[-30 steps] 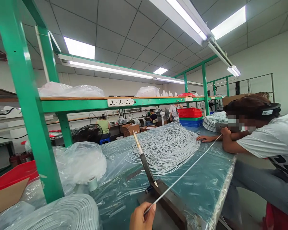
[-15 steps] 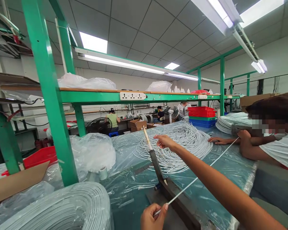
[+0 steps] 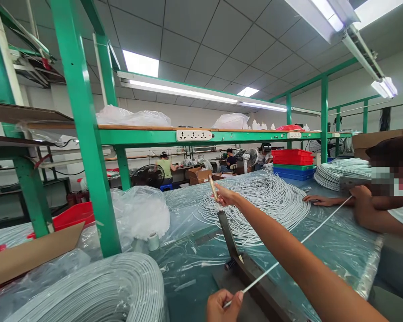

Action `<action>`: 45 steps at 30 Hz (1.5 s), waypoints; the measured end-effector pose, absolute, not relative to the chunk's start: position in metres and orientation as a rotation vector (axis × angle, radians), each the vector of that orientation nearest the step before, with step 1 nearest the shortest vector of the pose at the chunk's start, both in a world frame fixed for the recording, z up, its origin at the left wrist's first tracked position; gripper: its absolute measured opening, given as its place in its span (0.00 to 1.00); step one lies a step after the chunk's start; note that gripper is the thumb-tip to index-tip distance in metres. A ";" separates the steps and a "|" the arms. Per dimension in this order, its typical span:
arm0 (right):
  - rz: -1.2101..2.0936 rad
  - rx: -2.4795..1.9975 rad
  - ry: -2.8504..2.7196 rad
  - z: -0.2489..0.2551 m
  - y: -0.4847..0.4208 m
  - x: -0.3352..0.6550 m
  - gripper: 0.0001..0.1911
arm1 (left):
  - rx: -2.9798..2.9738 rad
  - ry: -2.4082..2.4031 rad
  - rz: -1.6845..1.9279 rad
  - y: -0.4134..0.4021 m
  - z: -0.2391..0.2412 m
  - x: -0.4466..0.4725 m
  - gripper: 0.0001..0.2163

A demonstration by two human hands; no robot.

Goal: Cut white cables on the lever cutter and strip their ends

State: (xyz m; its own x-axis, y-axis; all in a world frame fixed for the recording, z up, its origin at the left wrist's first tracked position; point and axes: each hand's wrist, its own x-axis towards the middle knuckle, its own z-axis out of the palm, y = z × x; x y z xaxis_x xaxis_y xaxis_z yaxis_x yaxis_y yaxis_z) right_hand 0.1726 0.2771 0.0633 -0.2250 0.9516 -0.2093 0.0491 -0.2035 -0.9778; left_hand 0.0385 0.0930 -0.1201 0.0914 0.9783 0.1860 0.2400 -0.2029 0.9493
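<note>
At the bottom edge my left hand (image 3: 221, 305) pinches the near end of a white cable (image 3: 289, 252). The cable runs taut across the bench to a co-worker's hand (image 3: 357, 193) at the right. It crosses the base of a lever cutter (image 3: 255, 273) whose raised blade (image 3: 229, 235) tilts up and away. My right hand (image 3: 223, 195) reaches out and is closed round the blade's pale handle (image 3: 214, 188). Beyond the cutter lies a heap of cut white cable lengths (image 3: 262, 201).
A green steel post (image 3: 87, 134) and shelf with a power strip (image 3: 194, 134) stand left. A big coil of white cable (image 3: 104, 290) lies at front left, with plastic bags (image 3: 139, 212), a tape roll (image 3: 152, 241) and cardboard (image 3: 30, 252). Red and blue bins (image 3: 292, 163) sit farther back.
My right arm came into view and reached forward, then closed on the cutter handle. The view shifted left and up. My left hand keeps its pinch on the cable.
</note>
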 end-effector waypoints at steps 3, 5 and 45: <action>1.519 -1.215 -1.296 0.070 0.259 0.181 0.24 | 1.563 1.210 1.180 0.094 -0.123 0.037 0.22; 1.518 -1.168 -1.305 0.078 0.241 0.192 0.29 | 1.551 1.200 1.180 0.094 -0.125 0.036 0.21; 1.625 -1.332 -0.988 0.018 -0.002 0.273 0.22 | 1.858 1.235 1.040 0.076 -0.108 0.032 0.15</action>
State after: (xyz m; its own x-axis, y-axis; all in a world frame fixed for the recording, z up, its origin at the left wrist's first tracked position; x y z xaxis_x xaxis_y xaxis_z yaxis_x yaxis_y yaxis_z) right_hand 0.2725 -0.0018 0.0181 -0.1285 0.9224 -0.3642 -0.1005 -0.3775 -0.9205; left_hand 0.0316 0.0765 -0.1083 0.2351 0.9388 0.2516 0.4075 -0.3302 0.8514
